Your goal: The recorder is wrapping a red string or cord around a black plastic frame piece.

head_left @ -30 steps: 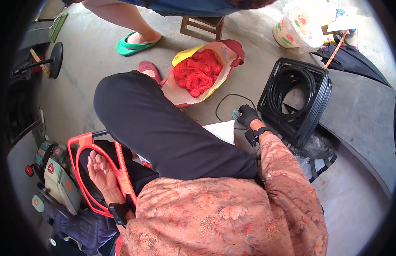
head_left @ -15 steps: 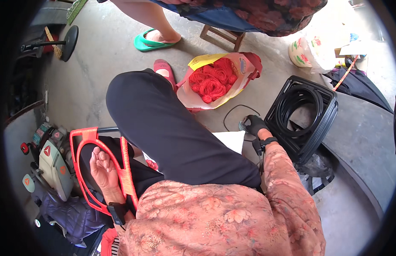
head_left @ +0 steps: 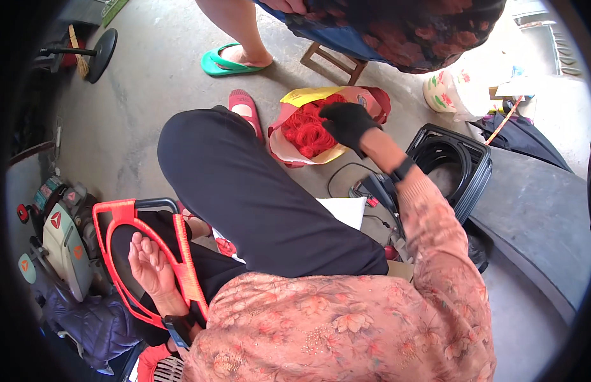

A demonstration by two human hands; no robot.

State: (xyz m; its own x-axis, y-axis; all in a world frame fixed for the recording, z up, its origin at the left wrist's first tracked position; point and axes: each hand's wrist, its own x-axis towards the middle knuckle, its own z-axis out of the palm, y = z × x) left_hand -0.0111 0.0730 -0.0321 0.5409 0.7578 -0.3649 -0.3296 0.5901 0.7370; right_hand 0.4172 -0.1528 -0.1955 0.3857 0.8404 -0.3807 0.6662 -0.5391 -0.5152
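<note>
My left hand [head_left: 153, 270]: fingers loosely curled, part open, nothing seen in them. Red frame [head_left: 191, 280] on both sides of these fingers; long axis runs away from me, tipped left; contact, cannot tell. My gloved right hand [head_left: 351, 125]: fingers bent over the red yarn [head_left: 308, 136]; whether any strand is held, cannot tell. Yarn lies under and left of them, this hand nearer. Bag [head_left: 306, 95] surrounds yarn. Right of the right fingers, farther out: bucket [head_left: 439, 94].

Bright scene, glare at upper right — dark, bending fisheye edges
</note>
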